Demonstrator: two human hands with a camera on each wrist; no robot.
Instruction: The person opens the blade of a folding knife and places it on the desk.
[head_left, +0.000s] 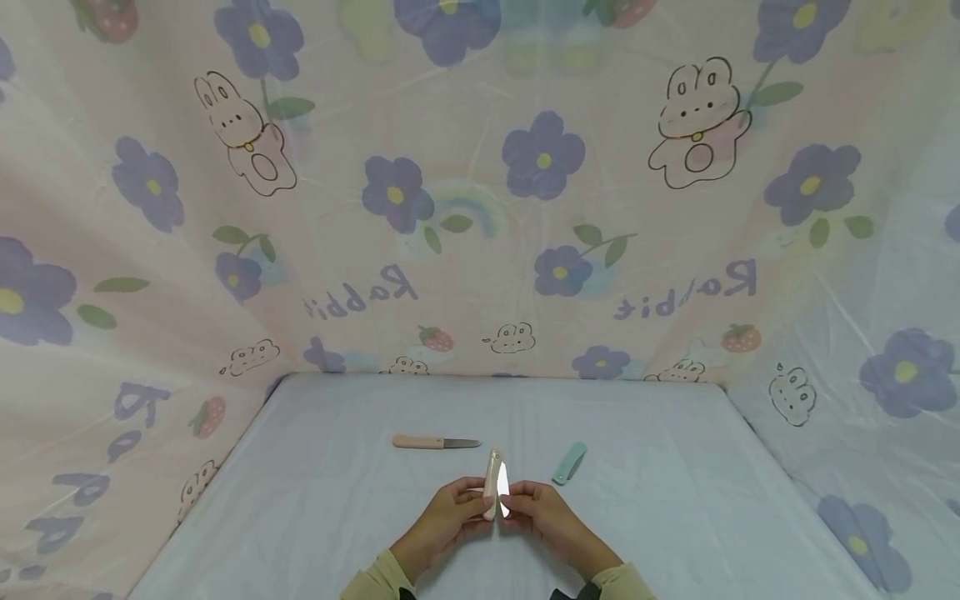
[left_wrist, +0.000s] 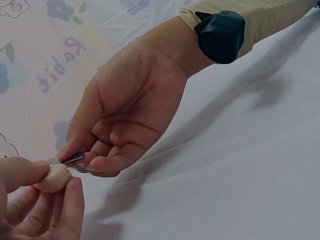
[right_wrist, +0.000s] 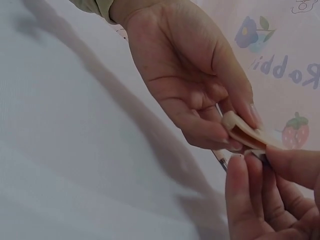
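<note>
Together above a white cloth-covered tabletop (head_left: 315, 508), the left hand (head_left: 454, 512) grips a cream-handled, shiny-bladed folding knife (head_left: 492, 477) by its handle while the right hand (head_left: 543, 512) pinches the blade; likely light, stiff and slick, it calls for fingers off the edge.

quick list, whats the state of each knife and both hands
cream folding knife: held up, blade partly open at a narrow angle
beige-handled knife: lying flat on the white cloth, blade exposed
mint-green folding knife: lying on the cloth, appears folded
left hand: gripping the cream knife's handle
right hand: pinching the cream knife's blade
</note>
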